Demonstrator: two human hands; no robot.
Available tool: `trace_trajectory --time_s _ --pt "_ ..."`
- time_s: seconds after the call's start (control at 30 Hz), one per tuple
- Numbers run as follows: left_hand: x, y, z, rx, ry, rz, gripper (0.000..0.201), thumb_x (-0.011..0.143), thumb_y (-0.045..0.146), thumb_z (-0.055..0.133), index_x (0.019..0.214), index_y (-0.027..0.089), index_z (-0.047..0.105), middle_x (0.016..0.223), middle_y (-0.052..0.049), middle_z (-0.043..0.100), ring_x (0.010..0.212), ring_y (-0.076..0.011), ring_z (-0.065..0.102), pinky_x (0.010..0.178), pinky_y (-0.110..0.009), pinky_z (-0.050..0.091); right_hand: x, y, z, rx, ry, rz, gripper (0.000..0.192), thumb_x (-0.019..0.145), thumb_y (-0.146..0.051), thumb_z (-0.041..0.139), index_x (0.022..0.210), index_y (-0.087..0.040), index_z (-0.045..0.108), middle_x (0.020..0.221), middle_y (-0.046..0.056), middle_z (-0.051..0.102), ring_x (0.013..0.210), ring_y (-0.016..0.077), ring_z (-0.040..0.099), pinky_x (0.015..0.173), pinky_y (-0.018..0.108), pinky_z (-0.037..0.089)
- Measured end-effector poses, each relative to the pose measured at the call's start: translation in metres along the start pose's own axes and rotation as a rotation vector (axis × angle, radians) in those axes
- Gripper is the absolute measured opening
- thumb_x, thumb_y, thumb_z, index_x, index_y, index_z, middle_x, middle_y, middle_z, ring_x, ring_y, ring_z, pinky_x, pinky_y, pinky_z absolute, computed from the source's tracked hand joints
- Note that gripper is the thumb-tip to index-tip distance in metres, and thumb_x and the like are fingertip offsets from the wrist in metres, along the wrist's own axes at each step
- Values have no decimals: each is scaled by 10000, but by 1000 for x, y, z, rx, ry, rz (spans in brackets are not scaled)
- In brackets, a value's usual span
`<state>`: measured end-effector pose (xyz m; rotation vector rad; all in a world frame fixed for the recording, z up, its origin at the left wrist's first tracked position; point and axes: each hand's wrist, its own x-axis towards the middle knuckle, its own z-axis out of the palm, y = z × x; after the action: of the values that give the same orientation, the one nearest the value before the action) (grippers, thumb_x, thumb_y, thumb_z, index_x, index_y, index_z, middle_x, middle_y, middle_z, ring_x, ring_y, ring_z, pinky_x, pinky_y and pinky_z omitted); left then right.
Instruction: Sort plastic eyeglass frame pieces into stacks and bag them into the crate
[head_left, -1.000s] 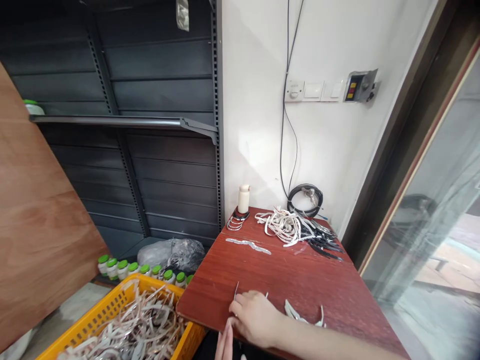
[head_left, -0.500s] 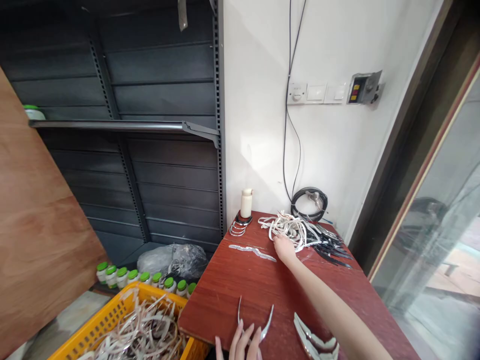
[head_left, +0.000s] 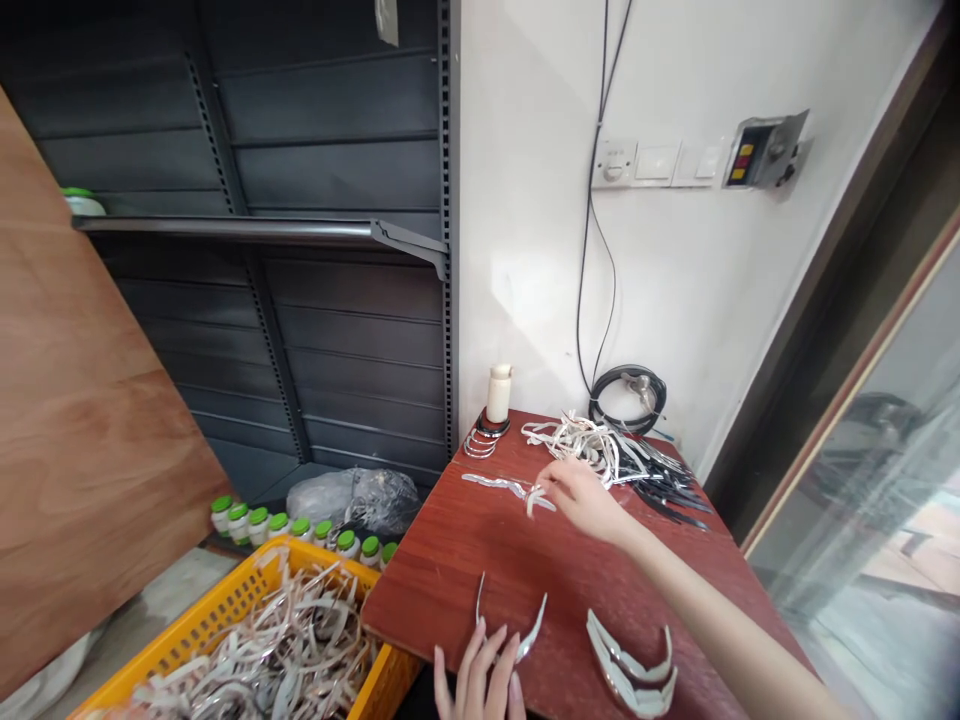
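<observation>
Over the middle of the red-brown table (head_left: 450, 560), my right hand (head_left: 581, 498) pinches a short white curved strip (head_left: 534, 502). A wavy silvery strip (head_left: 491, 482) lies on the table just left of that hand. Behind it is a tangled pile of white strips (head_left: 574, 440), with black strips (head_left: 667, 485) to the right. My left hand (head_left: 480, 680) rests at the near edge, fingers stretched and spread over a thin curved silvery piece (head_left: 534, 630) whose two ends stick up; its middle is hidden. White-and-silver curved pieces (head_left: 634, 670) lie nested to the right of my left hand.
A yellow crate (head_left: 187, 625) full of tangled strips (head_left: 277, 650) stands at the left. Green-lidded jars (head_left: 279, 526) line up beyond it. A cream bottle (head_left: 499, 393), silvery rings (head_left: 480, 442) and a black cable coil (head_left: 628, 400) are at the table's back.
My right hand has drawn back from the white pile toward me and slightly left, now with a short white strip in its fingers. My left hand stays at the curved piece.
</observation>
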<state>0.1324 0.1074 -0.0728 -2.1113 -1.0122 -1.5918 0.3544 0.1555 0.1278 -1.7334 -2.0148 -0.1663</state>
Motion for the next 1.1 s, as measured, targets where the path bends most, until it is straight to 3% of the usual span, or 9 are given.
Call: trace_trajectory --time_s 0.1,0.23,0.33,0.43,0.53,0.67,0.87,0.93,1.1 --pt "1 -1 -6 -29 -56 -2 296 854 146 499 1042 267 693 969 -12 773 965 -184 718 1226 -482 96 -8 -38 -6 -30 -158 -205 197 888 -171 505 798 -206 677 809 31 694 856 197 536 881 374 342" --pt "-4 -1 -7 -70 -78 -35 287 888 175 491 1127 216 645 1007 -41 764 1019 -185 701 1224 -470 121 -14 -77 29 -138 -403 -369 130 807 -189 584 747 -191 699 814 64 696 914 239 536 934 445 339" --pt "-9 -2 -5 -67 -74 -61 264 912 233 488 1132 182 625 1021 -73 756 1036 -200 691 1213 -476 171 -15 -88 58 -33 -567 -380 119 808 -224 610 775 -187 718 924 77 697 956 254 556 934 454 383" --pt "-10 -2 -6 -52 -91 -58 250 917 240 483 1107 217 643 1053 -64 748 1066 -217 675 1208 -505 175 -17 -85 69 182 -624 -350 114 830 -218 630 882 -203 730 1025 50 686 964 195 597 891 328 446" --pt "-8 -1 -7 -45 -110 -68 279 914 231 485 1153 215 628 1081 -71 743 1080 -225 668 1209 -521 158 -22 -74 63 377 -577 -251 120 865 -220 632 935 -217 730 987 6 703 956 129 629 859 204 453" --pt "-7 0 -7 -56 -123 -81 316 915 221 479 1206 177 591 1099 -93 741 1081 -223 673 1211 -512 156 -36 -61 55 371 -432 9 189 888 -275 594 986 -183 727 1018 59 724 975 191 651 872 273 459" --pt "-2 -8 -5 28 -80 71 295 879 218 485 1129 157 630 1010 -99 767 943 -224 716 1216 -513 115 -53 -49 61 507 -551 59 112 755 -211 689 829 -232 770 747 -51 749 717 133 691 688 190 483" --pt "2 -11 -4 54 -45 149 288 856 216 499 1096 168 652 964 -83 776 874 -210 725 1222 -494 95 -46 -30 59 561 -442 165 155 761 -172 664 856 -237 769 779 -60 756 758 130 700 733 189 493" --pt "7 -9 0 72 36 140 271 843 203 487 1035 218 677 871 -36 786 794 -189 728 1217 -482 126 -10 58 32 353 75 592 265 909 -221 474 1051 -184 694 1132 80 711 1092 223 637 962 327 437"
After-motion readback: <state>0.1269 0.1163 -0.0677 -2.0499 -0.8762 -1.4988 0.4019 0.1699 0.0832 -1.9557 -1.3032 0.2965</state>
